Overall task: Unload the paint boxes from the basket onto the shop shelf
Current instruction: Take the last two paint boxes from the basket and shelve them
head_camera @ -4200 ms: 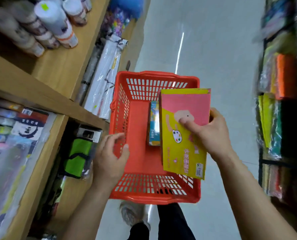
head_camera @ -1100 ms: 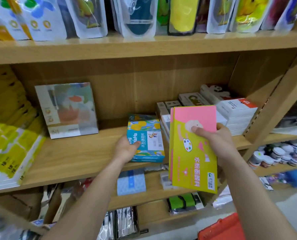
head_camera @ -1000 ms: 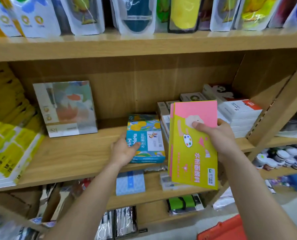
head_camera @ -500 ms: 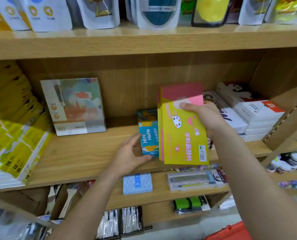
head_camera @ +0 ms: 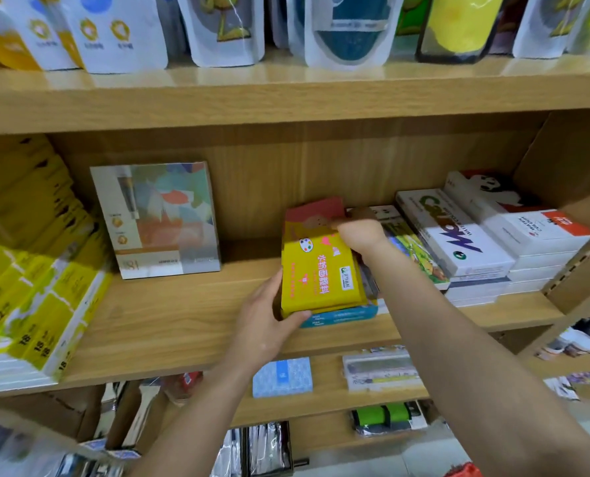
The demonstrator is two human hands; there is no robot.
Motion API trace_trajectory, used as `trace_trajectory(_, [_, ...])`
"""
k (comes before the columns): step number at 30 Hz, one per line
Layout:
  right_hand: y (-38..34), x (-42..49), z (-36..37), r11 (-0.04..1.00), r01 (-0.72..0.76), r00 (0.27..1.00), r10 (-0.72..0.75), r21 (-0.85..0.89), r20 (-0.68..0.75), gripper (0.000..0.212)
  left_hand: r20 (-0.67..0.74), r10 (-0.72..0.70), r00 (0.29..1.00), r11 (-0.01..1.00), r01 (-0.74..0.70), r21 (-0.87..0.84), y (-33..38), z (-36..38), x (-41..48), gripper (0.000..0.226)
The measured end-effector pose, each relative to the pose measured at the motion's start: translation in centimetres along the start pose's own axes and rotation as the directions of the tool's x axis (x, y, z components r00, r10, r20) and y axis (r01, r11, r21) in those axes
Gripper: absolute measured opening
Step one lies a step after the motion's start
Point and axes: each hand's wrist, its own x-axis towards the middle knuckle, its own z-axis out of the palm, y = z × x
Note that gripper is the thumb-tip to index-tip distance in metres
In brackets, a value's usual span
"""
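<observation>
A yellow and pink paint box (head_camera: 319, 270) lies flat on top of a blue box (head_camera: 341, 316) on the middle wooden shelf (head_camera: 169, 315). My right hand (head_camera: 360, 232) grips the yellow box at its far right edge, fingers over the pink end. At the stack's front left corner, my left hand (head_camera: 269, 318) holds the boxes with its thumb under the yellow box's front edge. Only a red sliver of the basket (head_camera: 464, 471) shows at the bottom right.
A pale upright box (head_camera: 156, 218) leans against the shelf back at the left. White box stacks (head_camera: 493, 249) fill the shelf's right side, yellow packs (head_camera: 28, 287) the far left. Pouches (head_camera: 238, 29) stand on the shelf above. Small boxes sit on the lower shelf (head_camera: 321, 397).
The yellow box went from upright in my right hand to lying flat on the blue box. The blue box now lies flat as well. My left hand moved to the stack's front corner.
</observation>
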Motion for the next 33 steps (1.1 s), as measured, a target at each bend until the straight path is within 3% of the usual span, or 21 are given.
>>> trace_trajectory(3, [0.5,-1.2,-1.4,0.984,0.149,0.986,-0.155,-0.097,-0.058,0.036,-0.022,-0.004,1.0,0.998,0.005,0.056,-0.4,0.6,0.7,0.094])
trace_trajectory(6, [2.6,-2.8,-3.6,0.948,0.309,0.935,-0.316,-0.072,-0.161,0.03,-0.069,-0.025,0.997,0.988,0.035,0.151,-0.1,1.5,1.5,0.098])
trace_trajectory(8, [4.4,-4.3,-4.6,0.931,0.352,0.919,-0.363,-0.098,-0.154,0.02,-0.106,-0.036,0.994,0.979,0.056,0.197,0.5,2.3,2.1,0.1])
trace_trajectory(12, [8.4,-5.9,-5.8,0.888,0.391,0.873,-0.441,-0.243,-0.209,0.032,-0.126,-0.063,0.99,0.976,0.088,0.198,1.5,3.1,3.0,0.104])
trace_trajectory(16, [9.9,-6.7,-5.9,0.689,0.453,0.821,-0.57,-0.566,-0.036,0.042,-0.062,-0.02,0.998,0.978,0.032,0.204,1.8,3.2,3.0,0.101])
trace_trajectory(20, [10.1,-7.0,-6.2,0.607,0.487,0.815,-0.574,-0.628,0.077,0.067,0.03,0.033,0.999,0.997,-0.035,0.063,2.9,3.7,3.0,0.093])
trace_trajectory(23, [10.4,-6.4,-6.3,0.486,0.489,0.816,-0.547,-0.725,0.184,0.071,0.025,0.031,0.999,0.996,-0.033,0.084,3.1,4.0,3.5,0.087])
trace_trajectory(30, [10.3,-5.2,-6.1,0.437,0.483,0.815,-0.542,-0.759,0.207,0.07,0.032,0.023,0.999,0.999,-0.024,0.026,2.8,4.3,3.5,0.093])
trace_trajectory(33, [10.1,-5.3,-6.1,0.443,0.494,0.804,-0.561,-0.748,0.198,0.069,0.046,0.003,0.999,0.999,-0.005,0.037,2.6,4.3,3.8,0.107])
